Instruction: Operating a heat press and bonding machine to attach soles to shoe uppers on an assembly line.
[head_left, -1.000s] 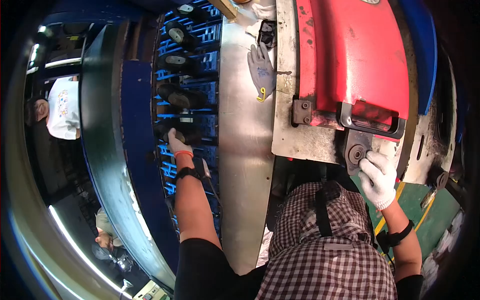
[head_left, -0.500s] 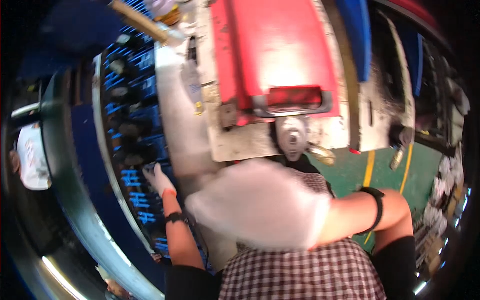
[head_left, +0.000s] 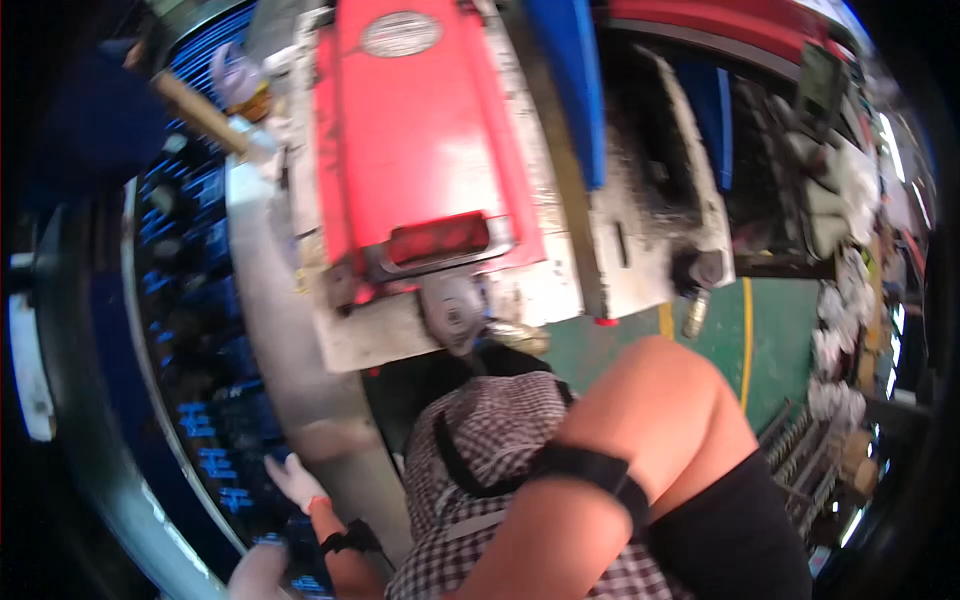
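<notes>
My left hand (head_left: pixel 292 482), in a white glove, is at the edge of a long rack (head_left: pixel 210 440) with blue prongs and dark parts. Its fingers look stretched apart, with nothing visible in them. My right arm bends across the checked apron (head_left: pixel 490 430). A white-gloved hand, apparently my right hand (head_left: pixel 260 574), shows blurred at the lower edge, beyond the left wrist and over the rack. Its fingers are smeared and partly cut off, so I cannot see whether it holds anything. Several dark rounded parts (head_left: pixel 165 245) sit further up the rack among the prongs.
A smooth metal ledge (head_left: pixel 290 330) runs beside the rack. Ahead is a red machine cover (head_left: pixel 420 150) on a worn pale base, with a grey knob-like fitting (head_left: pixel 452 310) at its front. Blue panels (head_left: pixel 568 90) stand to its right. A wooden-handled tool (head_left: pixel 200 112) lies at upper left.
My right hand has swung from in front of my body to the lower left. My view has turned, so the machine sits further left. The left hand appears lower along the rack.
</notes>
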